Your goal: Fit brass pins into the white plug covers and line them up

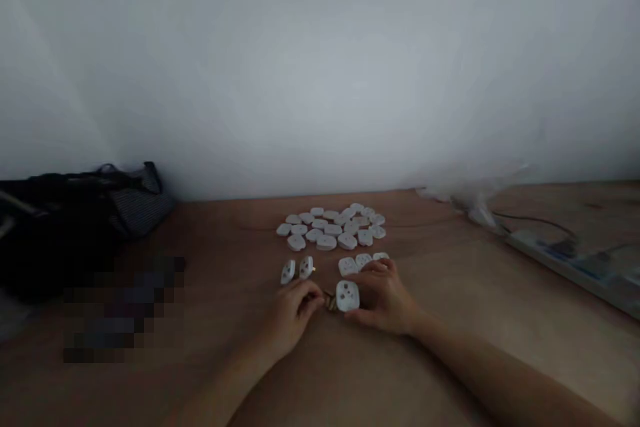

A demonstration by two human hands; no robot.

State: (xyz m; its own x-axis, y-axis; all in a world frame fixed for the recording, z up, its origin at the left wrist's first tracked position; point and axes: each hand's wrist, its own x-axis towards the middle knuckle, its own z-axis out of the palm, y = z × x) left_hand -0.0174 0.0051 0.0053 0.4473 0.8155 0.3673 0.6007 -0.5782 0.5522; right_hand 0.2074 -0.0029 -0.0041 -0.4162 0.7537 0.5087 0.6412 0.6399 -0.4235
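In the head view my right hand (387, 300) grips a white rounded-square plug housing (347, 296) by its edges, its face with several round holes turned up toward me. My left hand (295, 310) is closed in a pinch just left of it; whatever lies between the fingertips is too small to make out. Small brass-coloured pieces (331, 301) lie between the two hands. Beyond my left hand stand two plug housings (306, 267) on edge, one showing a brass pin. A short row of housings (349, 267) lies behind my right hand, which partly covers it.
A cluster of white plug housings (327, 242) spreads across the brown table (220, 320) farther back. A black bag (65, 227) sits at left beside a pixelated object (125, 313). At right are a power strip (575, 270) with cables and clear plastic wrap (480, 197). A white wall stands behind.
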